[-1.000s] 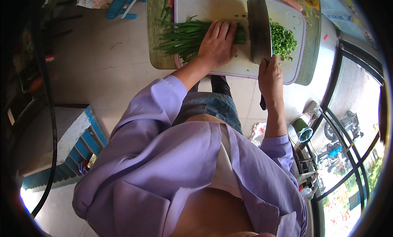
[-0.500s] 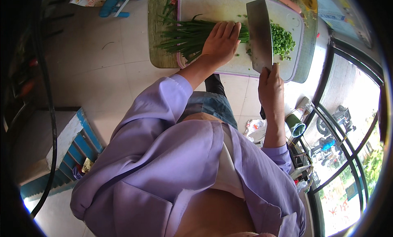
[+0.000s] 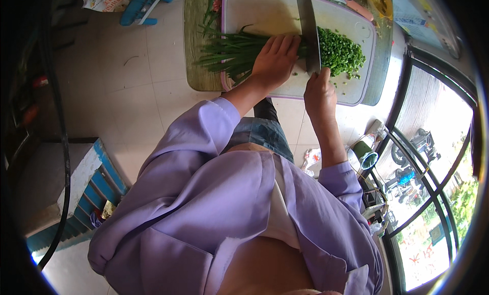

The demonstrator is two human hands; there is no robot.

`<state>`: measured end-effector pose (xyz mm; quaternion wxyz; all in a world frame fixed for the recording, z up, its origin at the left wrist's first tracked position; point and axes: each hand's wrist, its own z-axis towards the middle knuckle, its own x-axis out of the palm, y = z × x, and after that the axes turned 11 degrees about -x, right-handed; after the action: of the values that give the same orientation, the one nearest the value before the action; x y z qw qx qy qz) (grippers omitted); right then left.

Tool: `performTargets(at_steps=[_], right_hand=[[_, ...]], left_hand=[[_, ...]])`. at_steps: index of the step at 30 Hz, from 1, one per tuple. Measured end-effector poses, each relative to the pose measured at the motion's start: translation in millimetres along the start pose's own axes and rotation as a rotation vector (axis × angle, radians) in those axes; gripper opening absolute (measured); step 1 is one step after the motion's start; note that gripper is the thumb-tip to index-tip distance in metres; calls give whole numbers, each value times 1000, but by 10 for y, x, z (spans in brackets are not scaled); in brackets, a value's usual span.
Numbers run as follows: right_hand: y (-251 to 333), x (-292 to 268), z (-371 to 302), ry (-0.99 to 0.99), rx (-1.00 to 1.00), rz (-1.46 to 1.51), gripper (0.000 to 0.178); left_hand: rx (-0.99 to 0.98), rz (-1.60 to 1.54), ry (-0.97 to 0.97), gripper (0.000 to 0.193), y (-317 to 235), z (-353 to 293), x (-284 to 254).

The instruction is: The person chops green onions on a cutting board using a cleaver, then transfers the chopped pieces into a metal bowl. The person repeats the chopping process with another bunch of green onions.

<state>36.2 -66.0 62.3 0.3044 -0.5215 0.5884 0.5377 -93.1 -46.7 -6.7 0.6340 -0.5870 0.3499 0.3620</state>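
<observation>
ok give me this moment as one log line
left hand pressing green chives flat | right hand gripping cleaver, blade at the cut end | chopped pile right of blade | white cutting board

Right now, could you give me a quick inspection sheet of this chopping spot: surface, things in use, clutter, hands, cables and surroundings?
Surface: white cutting board with a purple rim, lying on a green mat.
Job's things: long green chives; pile of chopped chives; cleaver, blade down between them.
Clutter: stray green bits on the board; bottles and cups on the floor.
Hands: left hand pressing the bunch; right hand gripping the cleaver handle.
Cables: black cable hanging at the left.
Surroundings: tiled floor, blue stool, blue crate, glass door.
</observation>
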Motion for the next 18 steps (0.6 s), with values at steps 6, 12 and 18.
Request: performTargets(at_steps=[6,12,18], right_hand=[[-102,-103,-47,-107,-2,207,15],[-11,-398,-250,-13,-18,177,14],[44,-378,-276,89,-1,102,15]], left_hand=[[4,29,0,47,1,9,-19],[30,71,-28,47,10,-1,0],[11,56,22,46,-2,9,-26]])
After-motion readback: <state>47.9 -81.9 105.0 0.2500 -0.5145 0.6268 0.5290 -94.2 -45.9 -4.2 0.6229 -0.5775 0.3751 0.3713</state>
